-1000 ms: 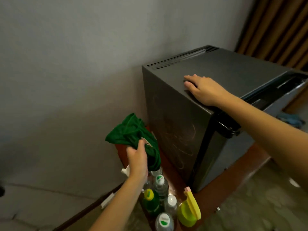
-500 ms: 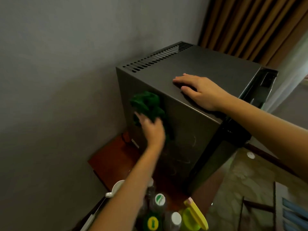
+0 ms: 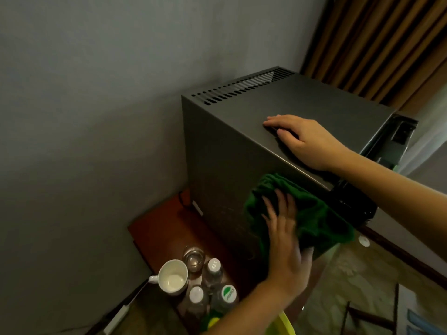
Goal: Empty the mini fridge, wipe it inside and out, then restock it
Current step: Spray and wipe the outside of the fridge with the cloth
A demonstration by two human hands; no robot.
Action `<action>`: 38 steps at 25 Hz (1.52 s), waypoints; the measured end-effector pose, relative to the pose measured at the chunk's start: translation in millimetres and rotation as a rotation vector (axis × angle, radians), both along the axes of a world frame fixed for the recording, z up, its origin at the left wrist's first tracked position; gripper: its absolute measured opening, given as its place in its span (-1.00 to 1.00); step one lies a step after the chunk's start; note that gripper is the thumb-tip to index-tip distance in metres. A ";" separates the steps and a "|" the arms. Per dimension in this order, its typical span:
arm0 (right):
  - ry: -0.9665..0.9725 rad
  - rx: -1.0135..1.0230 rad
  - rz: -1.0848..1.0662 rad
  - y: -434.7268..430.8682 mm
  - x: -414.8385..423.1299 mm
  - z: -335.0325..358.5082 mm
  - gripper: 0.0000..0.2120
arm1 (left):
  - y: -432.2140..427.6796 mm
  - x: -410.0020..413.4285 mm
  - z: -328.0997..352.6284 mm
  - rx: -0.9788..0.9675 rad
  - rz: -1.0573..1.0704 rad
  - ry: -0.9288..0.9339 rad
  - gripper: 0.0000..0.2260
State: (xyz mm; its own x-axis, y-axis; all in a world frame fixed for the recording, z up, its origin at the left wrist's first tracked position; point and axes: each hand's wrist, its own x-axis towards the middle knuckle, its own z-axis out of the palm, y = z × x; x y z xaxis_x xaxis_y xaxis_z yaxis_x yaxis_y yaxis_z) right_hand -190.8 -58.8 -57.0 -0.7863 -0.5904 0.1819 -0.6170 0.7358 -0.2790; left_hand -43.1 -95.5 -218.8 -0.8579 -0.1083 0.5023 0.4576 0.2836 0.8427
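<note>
A dark grey mini fridge (image 3: 225, 151) stands on a reddish wooden surface (image 3: 159, 228) against the wall, with vent slots along its back top edge. My left hand (image 3: 285, 240) presses a green cloth (image 3: 314, 213) flat against the fridge's left side wall, near its front edge, fingers spread and straight. My right hand (image 3: 302, 139) rests palm down on the fridge's top near the left edge. The fridge door (image 3: 396, 139) at the right looks ajar.
Beside the fridge stand a white cup (image 3: 173, 278), a drinking glass (image 3: 193, 258), several capped bottles (image 3: 214, 269) and a yellow-green spray bottle (image 3: 284, 326). Brown curtains (image 3: 377, 44) hang behind. Patterned floor (image 3: 350, 281) lies to the right.
My left hand carried the cloth up from above the bottles to the fridge's side wall, then swept it toward the front edge. My right hand stayed on the top.
</note>
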 end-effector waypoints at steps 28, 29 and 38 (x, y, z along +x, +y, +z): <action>-0.009 -0.036 -0.014 -1.1 -3.0 2.2 -0.68 | -211.7 -165.9 -34.3 1.063 0.295 -0.857 -0.85; -0.012 -0.036 -0.015 -1.8 -3.2 1.8 -0.68 | -197.0 -160.0 -36.3 1.072 0.266 -0.883 -0.83; -0.004 -0.011 -0.024 -5.2 5.1 2.2 -0.66 | -37.3 -34.1 17.9 0.797 -0.138 -0.873 -0.37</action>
State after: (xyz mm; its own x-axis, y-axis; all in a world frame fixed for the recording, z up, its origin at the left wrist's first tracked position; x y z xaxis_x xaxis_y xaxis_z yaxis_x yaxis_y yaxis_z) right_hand -185.6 -64.0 -54.7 -0.8012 -0.5692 0.1850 -0.5979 0.7473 -0.2899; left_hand -77.2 -132.8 -200.9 -0.9053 -0.0048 -0.4248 -0.3735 -0.4677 0.8011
